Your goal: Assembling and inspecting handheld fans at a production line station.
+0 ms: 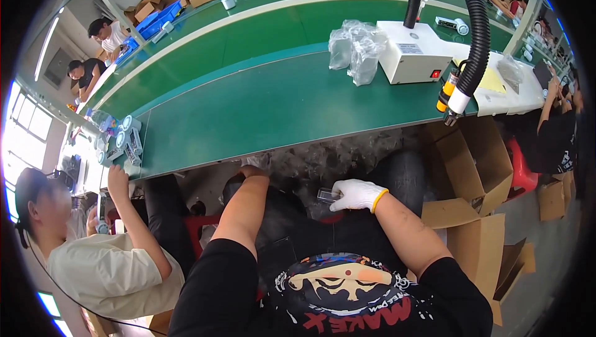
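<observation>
My right hand point(357, 195), in a white glove with a yellow cuff, is low over my lap. Its thumb and fingers pinch a small clear plastic piece point(325, 195), boxy in outline. My left hand point(251, 170) is bare and reaches down at the bench's front edge beside my knee. Its fingers are out of sight, so what it touches cannot be made out. Beneath the bench, beyond my hands, lies a spread of clear plastic pieces or wrapping point(323, 160).
A green bench point(248, 113) spans ahead. On it stand a white machine point(413, 54) with a black hose point(481, 33) and clear plastic bags point(357, 48). Cardboard boxes point(475, 157) flank my right. At left, a co-worker point(118, 269) sits near white devices point(129, 135).
</observation>
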The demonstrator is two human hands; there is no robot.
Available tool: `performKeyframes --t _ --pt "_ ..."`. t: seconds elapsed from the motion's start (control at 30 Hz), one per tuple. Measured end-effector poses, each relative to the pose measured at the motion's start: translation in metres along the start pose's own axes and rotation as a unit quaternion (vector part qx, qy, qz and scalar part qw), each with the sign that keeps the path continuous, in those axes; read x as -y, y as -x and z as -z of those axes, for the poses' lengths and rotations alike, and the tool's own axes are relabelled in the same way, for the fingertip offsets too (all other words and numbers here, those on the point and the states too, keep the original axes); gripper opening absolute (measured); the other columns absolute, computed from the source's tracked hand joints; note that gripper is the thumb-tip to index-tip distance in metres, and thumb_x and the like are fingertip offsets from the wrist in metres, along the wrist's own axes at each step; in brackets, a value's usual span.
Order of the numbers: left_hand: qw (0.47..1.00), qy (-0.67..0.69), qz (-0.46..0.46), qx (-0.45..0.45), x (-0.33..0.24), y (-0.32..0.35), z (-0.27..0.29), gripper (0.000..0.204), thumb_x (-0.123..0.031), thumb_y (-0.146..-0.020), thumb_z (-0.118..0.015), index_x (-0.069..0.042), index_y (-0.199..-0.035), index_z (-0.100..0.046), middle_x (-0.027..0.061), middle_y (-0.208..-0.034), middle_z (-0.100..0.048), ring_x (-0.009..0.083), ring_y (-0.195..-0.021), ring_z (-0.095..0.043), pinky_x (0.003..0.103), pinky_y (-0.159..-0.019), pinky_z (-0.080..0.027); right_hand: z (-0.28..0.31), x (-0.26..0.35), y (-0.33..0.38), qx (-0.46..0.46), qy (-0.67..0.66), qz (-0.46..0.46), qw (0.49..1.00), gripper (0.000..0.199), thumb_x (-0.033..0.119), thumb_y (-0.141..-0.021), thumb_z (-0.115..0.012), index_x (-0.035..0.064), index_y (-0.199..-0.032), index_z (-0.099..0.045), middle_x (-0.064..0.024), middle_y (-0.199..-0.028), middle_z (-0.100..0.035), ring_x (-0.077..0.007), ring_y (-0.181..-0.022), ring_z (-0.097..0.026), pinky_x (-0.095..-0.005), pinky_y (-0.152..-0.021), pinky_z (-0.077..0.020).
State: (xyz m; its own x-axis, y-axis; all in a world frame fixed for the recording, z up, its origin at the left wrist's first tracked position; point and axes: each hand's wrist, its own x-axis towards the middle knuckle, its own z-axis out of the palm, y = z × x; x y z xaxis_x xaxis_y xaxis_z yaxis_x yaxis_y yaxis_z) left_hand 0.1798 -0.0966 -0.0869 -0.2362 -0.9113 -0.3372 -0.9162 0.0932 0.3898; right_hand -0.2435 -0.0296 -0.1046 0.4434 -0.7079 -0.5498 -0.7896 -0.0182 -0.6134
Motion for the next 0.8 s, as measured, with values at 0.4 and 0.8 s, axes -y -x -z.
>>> performKeyframes --t 0.4,0.8 --pt "0.986 -0.047 0.043 0.154 -0.015 0.000 -0.093 0.063 -0.054 -0.103 -0.043 -0.022 -0.158 -0.045 0.0073 -0.167 -0.037 0.0352 -0.153 -0.035 0.062 -0.114 -0.042 0.002 -0.009 -0.010 -0.004 -0.023 0.021 1.000 0.061 0.046 -0.079 -0.081 0.0029 -0.121 -0.070 -0.0203 -0.109 -0.074 -0.0355 -0.103 -0.071 -0.0421 -0.090 -0.0544" --pt "0.964 -0.160 0.033 0.211 -0.053 -0.067 -0.102 0.061 -0.052 -0.102 -0.046 -0.020 -0.154 -0.050 0.0087 -0.164 -0.043 0.0357 -0.150 -0.040 0.060 -0.113 -0.043 0.002 -0.012 -0.012 0.004 -0.039 0.019 0.999 0.062 0.046 -0.080 -0.080 0.0024 -0.123 -0.070 -0.0220 -0.116 -0.073 -0.0368 -0.108 -0.070 -0.0431 -0.093 -0.0541"
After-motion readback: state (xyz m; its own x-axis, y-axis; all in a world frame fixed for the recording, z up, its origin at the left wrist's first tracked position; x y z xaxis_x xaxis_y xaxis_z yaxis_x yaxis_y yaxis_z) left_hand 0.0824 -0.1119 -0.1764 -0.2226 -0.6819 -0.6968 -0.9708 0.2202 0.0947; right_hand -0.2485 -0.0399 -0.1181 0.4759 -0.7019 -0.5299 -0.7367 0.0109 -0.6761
